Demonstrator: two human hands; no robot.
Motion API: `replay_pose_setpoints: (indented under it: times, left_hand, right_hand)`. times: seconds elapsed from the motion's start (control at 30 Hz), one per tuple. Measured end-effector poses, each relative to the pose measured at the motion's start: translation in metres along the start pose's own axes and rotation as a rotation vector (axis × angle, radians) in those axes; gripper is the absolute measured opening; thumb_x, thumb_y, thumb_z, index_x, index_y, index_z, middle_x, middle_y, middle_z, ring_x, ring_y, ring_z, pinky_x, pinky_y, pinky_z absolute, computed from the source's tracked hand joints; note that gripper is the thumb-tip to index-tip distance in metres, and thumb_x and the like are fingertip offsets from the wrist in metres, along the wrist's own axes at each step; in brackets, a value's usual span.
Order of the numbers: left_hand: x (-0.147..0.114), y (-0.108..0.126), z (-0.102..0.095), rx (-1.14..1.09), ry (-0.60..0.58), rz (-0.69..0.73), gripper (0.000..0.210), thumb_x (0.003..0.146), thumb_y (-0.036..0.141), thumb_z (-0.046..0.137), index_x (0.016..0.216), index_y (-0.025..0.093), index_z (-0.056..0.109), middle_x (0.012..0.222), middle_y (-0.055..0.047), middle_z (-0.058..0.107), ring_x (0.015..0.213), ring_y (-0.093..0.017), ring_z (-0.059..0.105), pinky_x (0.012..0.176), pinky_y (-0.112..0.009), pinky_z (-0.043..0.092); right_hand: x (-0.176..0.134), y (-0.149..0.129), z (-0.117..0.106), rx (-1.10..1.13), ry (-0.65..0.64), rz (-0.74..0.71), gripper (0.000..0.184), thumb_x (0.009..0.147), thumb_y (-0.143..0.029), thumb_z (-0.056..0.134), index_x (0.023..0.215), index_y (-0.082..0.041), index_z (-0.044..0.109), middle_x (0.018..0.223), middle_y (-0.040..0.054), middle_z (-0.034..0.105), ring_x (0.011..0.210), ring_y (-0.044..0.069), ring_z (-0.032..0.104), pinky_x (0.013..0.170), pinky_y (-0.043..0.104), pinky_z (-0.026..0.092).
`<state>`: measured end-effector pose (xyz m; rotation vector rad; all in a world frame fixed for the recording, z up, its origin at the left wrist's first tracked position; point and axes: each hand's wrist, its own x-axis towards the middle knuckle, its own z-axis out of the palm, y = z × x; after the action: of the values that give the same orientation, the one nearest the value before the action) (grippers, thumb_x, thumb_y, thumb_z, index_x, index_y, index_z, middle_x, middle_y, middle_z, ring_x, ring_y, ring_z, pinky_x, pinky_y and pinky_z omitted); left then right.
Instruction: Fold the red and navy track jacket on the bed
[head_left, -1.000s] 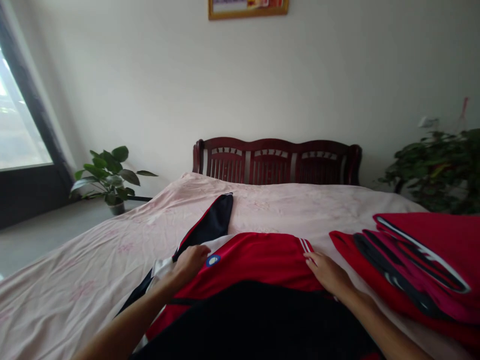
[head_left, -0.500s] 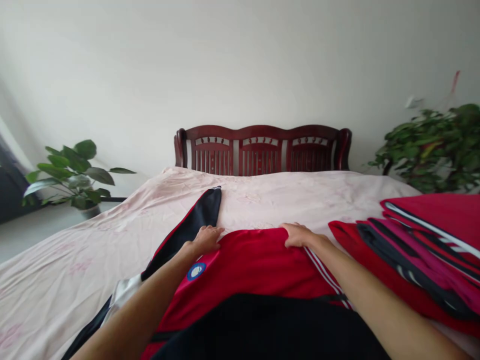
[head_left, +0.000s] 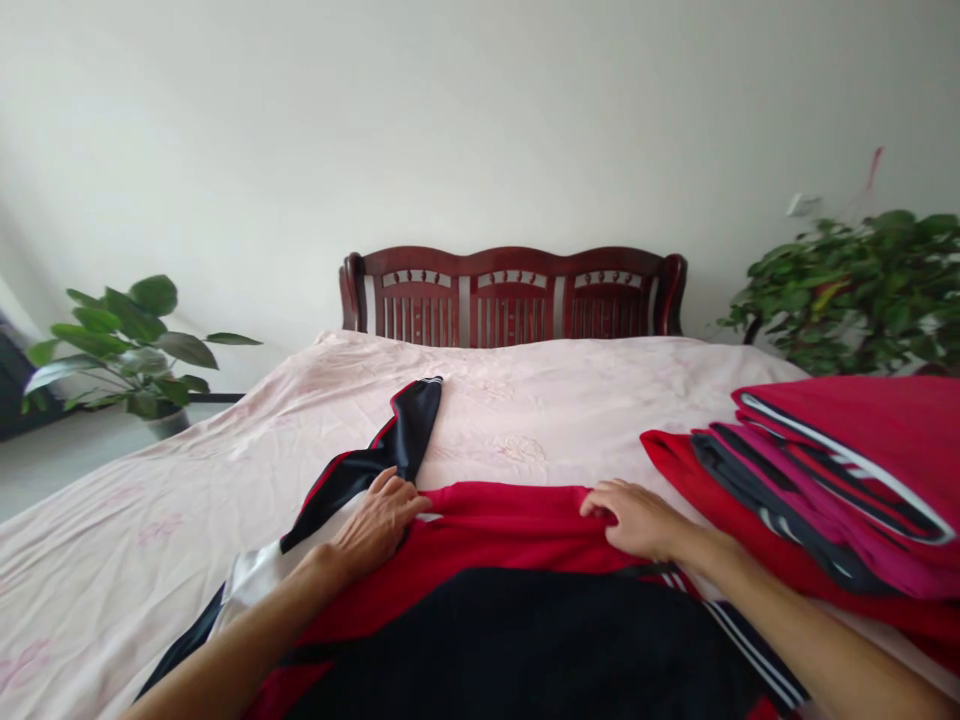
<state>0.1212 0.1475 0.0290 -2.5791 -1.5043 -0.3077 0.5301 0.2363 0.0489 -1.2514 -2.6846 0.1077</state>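
A red and black sports jacket lies on the bed in front of me, its black sleeve stretching away to the upper left. My left hand rests on the jacket's left shoulder, where the sleeve starts, its fingers closed on the cloth. My right hand pinches the top edge of the red part at the right. The top edge of the jacket is folded toward me.
A stack of folded red, pink and black garments lies on the right of the pink bedsheet. A dark wooden headboard stands against the wall. Potted plants stand at the left and right.
Both hands have pulled the jacket's top edge toward me, covering the blue badge. The view has shifted slightly left.
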Motion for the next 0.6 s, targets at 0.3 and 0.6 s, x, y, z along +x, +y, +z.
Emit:
replay_pose_setpoints:
  times: [0.3,0.6]
  left_hand:
    - [0.01,-0.018,-0.005,-0.372,-0.077,-0.316,0.047,0.082,0.005,0.048,0.109,0.034,0.074,0.109,0.005,0.072,0.104,-0.014,0.064,0.096,-0.022,0.045]
    - [0.023,-0.1,-0.029,-0.294,0.062,-1.095,0.042,0.072,0.035,0.069,0.103,0.006,0.07,0.11,-0.026,0.07,0.113,-0.044,0.062,0.092,-0.053,0.048]
  right_hand:
    - [0.015,-0.048,0.047,-0.012,0.022,-0.191,0.053,0.099,-0.047,0.041,0.15,-0.031,0.043,0.159,0.0052,0.037,0.146,0.027,0.032,0.119,0.049,0.029]
    - [0.006,-0.038,0.08,-0.063,0.016,-0.207,0.055,0.101,-0.048,0.038,0.153,-0.031,0.036,0.161,0.0067,0.03,0.149,0.027,0.026,0.12,0.051,0.027]
